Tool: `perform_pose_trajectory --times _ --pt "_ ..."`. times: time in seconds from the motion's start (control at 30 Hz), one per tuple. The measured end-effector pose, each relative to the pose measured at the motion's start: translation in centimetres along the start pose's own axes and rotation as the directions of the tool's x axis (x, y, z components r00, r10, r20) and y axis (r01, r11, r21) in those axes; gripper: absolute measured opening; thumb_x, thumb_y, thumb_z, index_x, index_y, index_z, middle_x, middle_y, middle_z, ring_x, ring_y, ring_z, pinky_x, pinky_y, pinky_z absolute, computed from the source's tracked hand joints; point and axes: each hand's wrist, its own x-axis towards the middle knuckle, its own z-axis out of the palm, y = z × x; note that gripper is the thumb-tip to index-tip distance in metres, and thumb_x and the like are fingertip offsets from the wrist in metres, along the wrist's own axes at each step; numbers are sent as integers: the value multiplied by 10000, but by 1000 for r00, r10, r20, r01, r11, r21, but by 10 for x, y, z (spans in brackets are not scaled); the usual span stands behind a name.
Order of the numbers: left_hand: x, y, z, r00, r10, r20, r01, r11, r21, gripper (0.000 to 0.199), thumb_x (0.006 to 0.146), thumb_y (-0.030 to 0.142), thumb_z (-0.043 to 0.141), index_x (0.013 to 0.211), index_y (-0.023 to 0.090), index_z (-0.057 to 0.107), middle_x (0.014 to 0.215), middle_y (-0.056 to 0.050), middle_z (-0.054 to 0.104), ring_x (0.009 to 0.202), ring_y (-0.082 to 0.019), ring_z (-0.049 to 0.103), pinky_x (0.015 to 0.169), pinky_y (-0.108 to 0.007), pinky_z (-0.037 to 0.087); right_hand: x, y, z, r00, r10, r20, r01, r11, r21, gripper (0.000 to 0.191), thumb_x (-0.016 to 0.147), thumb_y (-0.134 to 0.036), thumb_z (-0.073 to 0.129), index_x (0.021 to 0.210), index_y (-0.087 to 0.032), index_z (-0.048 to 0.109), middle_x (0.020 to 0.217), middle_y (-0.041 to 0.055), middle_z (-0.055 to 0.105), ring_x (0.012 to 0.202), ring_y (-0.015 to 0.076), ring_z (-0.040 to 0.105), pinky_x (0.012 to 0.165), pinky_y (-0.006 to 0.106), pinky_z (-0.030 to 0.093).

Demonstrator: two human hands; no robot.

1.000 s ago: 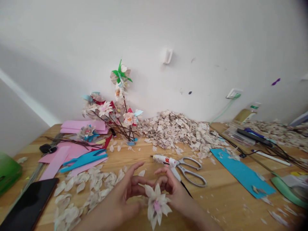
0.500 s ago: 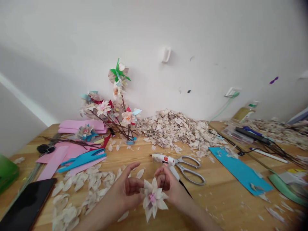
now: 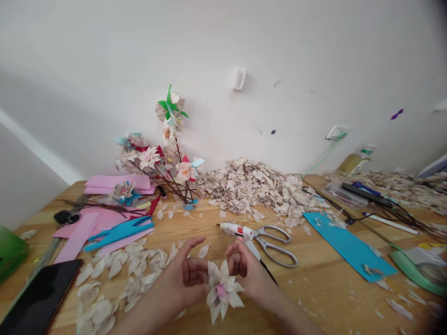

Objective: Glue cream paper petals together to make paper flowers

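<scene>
at the lower middle of the frame, the person's left hand [image 3: 183,274] and right hand [image 3: 242,267] hover close together over a wooden table [image 3: 317,298], palms turned inward and fingers curled toward each other. a white paper flower with a pink centre [image 3: 220,291] sits just in front of and below the hands, between them, its pointed petals spread. the fingers of both hands are bent and partly closed, but the petals hide the contact, so i cannot tell which hand grips the flower or how firmly. just beyond the right hand lies a white hot glue gun with a red switch [image 3: 237,230], its black cord [image 3: 268,272] running down beside that hand, and a pair of steel scissors with open silver loop handles [image 3: 274,246] rests against its right side. a scatter of loose cream paper petals [image 3: 118,274] lies left of the hands, and a large heap of torn cream paper petals [image 3: 254,190] sits against the wall at upper centre. to its left, a bunch of paper flowers on thin brown twigs [image 3: 157,163] stands in a small glass dish, beside stacked pink paper sheets [image 3: 117,184] and cut turquoise paper strips [image 3: 118,232]. a long turquoise card strip [image 3: 345,246] lies to the right, and a black smartphone [image 3: 40,300] lies at the lower left corner.
</scene>
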Motion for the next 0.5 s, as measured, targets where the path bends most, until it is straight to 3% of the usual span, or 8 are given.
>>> perform_pose_trajectory --times 0.23,0.5 --pt "-1 -5 2 996 82 25 -83 994 65 769 608 172 736 1236 260 302 818 -10 654 790 -184 634 743 -342 420 1 -2 2 999 34 -9 -33 998 61 530 484 -190 824 797 -236 399 566 -100 505 506 96 485 483 202 341" --pt "-2 -2 11 993 109 -39 -101 981 163 685 637 204 700 1206 241 321 795 -9 646 752 -182 621 727 -352 426 -1 -7 6 999 32 -28 -32 999 -2 512 510 -187 793 822 -253 391 559 -103 504 512 124 511 525 240 354"
